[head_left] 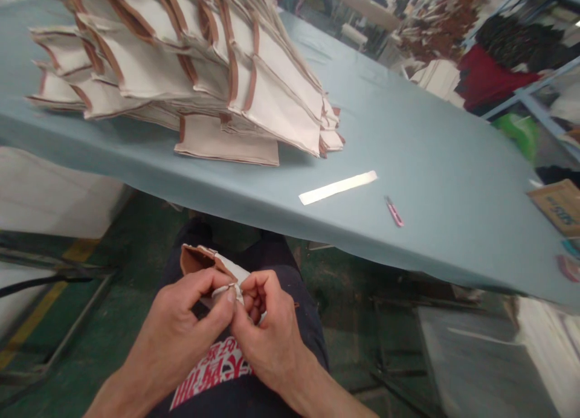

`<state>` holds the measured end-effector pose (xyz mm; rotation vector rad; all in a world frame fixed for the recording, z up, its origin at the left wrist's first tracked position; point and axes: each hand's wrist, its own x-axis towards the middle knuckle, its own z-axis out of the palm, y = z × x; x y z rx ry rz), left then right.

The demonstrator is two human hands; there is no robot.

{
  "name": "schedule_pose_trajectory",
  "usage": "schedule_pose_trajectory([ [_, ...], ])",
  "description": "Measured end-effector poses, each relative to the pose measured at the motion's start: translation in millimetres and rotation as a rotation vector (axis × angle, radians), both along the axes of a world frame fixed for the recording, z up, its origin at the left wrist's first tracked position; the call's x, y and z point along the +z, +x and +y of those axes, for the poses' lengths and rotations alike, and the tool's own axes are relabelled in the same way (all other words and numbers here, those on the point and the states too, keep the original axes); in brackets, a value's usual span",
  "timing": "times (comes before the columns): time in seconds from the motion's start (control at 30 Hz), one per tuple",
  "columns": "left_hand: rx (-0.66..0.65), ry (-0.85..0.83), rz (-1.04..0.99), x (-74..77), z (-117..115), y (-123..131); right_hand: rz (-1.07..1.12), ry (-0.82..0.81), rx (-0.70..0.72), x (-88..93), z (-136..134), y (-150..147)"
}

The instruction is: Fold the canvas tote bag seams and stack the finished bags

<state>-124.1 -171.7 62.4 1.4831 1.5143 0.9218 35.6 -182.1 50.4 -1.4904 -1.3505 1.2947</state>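
Note:
Over my lap I hold a sewn fabric piece (233, 268), white outside with a brown lining or trim. My left hand (194, 309) pinches its edge between thumb and fingers. Close against it, my right hand (267, 321) also grips the edge, thumb and forefinger meeting at a small white fold. Part of the piece is hidden behind both hands. On the table ahead lies a large stack of similar white pieces (281, 104) with brown edging.
The blue-covered table (435, 182) stretches across in front of me. A white strip (338, 187) and a small pink-handled cutter or seam tool (394, 212) lie near its edge. A cardboard box (557, 206) sits at the right. Metal frames stand below on both sides.

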Motion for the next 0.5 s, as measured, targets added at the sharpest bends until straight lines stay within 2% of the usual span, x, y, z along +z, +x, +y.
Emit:
schedule_pose_trajectory([
  [0.1, 0.041, -0.014, -0.015, 1.0, 1.0, 1.8, 0.020, -0.065, -0.001, 0.5, -1.1, -2.8],
  [0.23, 0.115, -0.142, -0.199, 0.6, 6.7, 3.4, 0.083, -0.143, 0.002, -2.2, -3.7, -5.4],
  [0.37, 0.134, -0.156, -0.210, -0.9, 8.4, -0.2, 0.002, -0.067, 0.075, -9.4, -8.1, -0.5],
  [0.5, 0.122, -0.149, -0.186, 2.3, 7.9, -5.4, -0.042, -0.057, 0.138, -14.7, -9.5, 6.1],
])
